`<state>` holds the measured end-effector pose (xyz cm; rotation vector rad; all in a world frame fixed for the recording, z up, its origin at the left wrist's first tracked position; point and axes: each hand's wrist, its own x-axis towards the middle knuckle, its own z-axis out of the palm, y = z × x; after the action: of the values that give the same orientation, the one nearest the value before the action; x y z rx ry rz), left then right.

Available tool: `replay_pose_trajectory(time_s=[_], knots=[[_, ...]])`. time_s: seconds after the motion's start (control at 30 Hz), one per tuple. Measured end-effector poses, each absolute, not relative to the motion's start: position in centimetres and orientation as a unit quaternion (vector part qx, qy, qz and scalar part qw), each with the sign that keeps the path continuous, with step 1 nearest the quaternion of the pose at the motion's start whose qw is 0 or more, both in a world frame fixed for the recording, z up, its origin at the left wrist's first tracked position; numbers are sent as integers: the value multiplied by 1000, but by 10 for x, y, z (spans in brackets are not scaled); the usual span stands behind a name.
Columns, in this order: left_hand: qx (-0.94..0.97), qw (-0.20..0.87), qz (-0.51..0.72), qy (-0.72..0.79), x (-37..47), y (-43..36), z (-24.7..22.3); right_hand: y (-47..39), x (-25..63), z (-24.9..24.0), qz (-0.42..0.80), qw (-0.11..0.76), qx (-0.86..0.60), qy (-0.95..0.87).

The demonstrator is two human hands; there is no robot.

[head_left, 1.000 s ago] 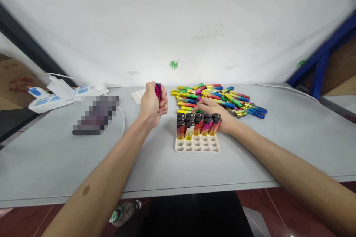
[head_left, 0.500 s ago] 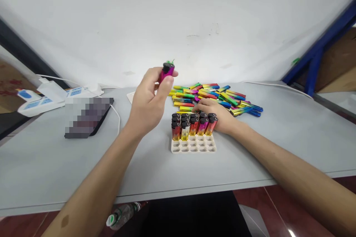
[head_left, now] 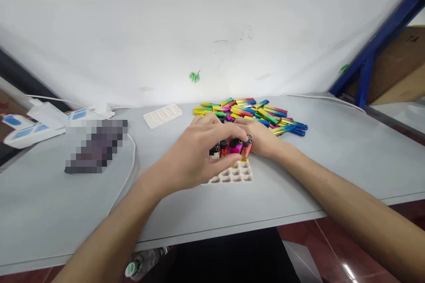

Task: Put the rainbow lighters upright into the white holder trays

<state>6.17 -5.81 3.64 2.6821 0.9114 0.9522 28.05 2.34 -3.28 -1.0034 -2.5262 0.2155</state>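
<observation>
Left hand [head_left: 191,154] over white tray [head_left: 241,173]
Thumb and forefinger pinch magenta lighter [head_left: 235,146]; right hand [head_left: 262,137]: fingers hidden, state indeterminable

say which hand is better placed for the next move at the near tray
Probably the left hand, over the tray with a magenta lighter between thumb and forefinger; the right hand lies behind it.

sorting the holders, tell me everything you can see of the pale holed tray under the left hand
The off-white tray looks like plastic, with rows of oblong holes. It lies flat on the grey table. Lighters stand upright towards its far side; the nearer holes in view look empty. The left hand hides much of it; contact is unclear.
</observation>
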Motion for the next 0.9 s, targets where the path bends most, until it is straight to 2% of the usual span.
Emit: replay_pose_trajectory(time_s=[0.23, 0.9], knots=[[919, 33, 243, 308, 63, -52, 30, 20, 281, -28, 97, 193, -376, -901], [919, 15, 267, 289, 59, -46, 27, 23, 283, -30, 110, 202, -367, -901]])
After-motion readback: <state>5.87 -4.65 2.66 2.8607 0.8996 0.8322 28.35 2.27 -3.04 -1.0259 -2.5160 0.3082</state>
